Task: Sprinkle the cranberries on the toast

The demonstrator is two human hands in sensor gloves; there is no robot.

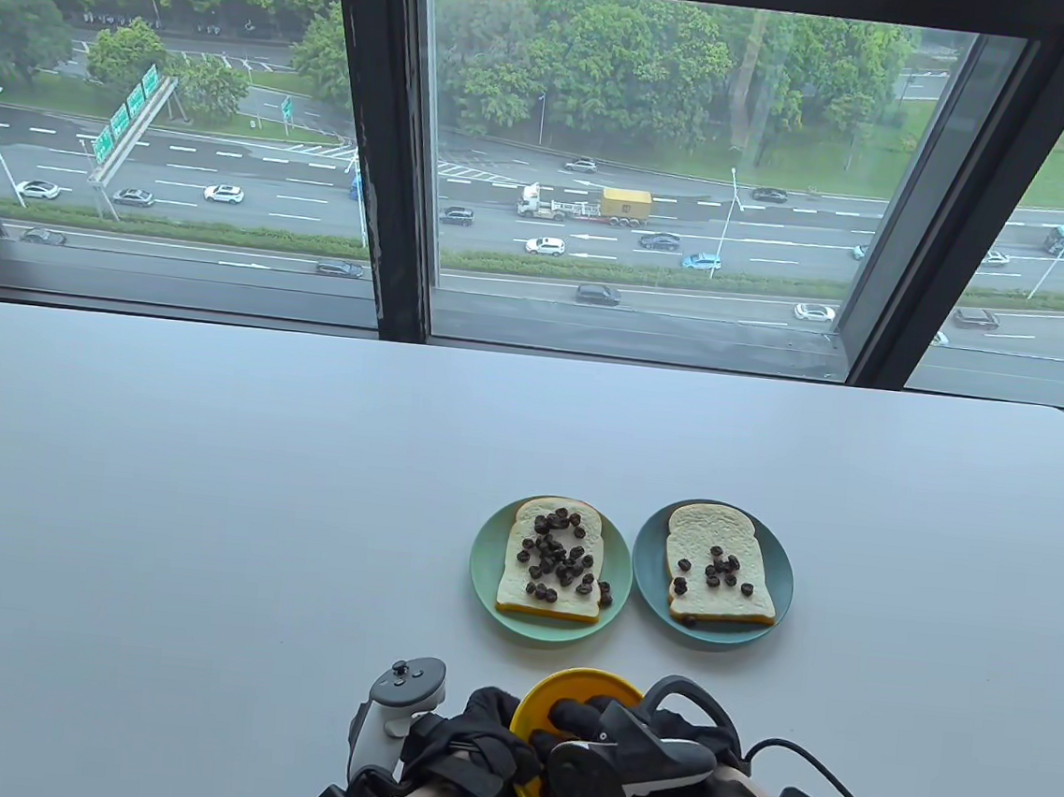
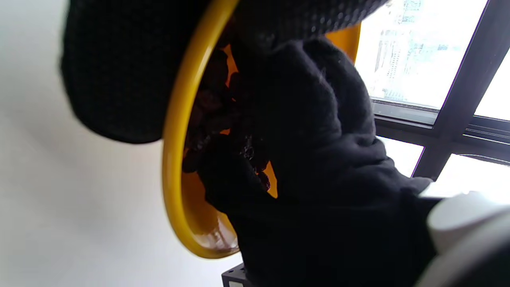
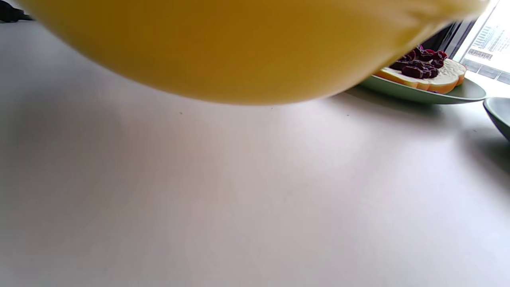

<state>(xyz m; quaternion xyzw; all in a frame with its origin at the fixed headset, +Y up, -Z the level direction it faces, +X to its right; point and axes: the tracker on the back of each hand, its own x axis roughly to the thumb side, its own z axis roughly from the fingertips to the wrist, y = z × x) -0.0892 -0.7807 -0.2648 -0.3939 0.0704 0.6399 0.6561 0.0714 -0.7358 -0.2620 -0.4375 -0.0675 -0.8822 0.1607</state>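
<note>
Nearest, glossy round yellow bowl of dark wrinkled cranberries, gripped at rim by left hand. Right hand inside bowl, fingers curled among berries; pinch unclear. Beyond, two soft white toasts, berry-topped, on smooth green and blue plates.

- I see my left hand gripping the yellow bowl at its left rim, near table edge.
- My right hand reaches into bowl; fingers hidden by tracker.
- Green plate: toast, many cranberries.
- Blue plate just beside: second toast, few cranberries.
</note>
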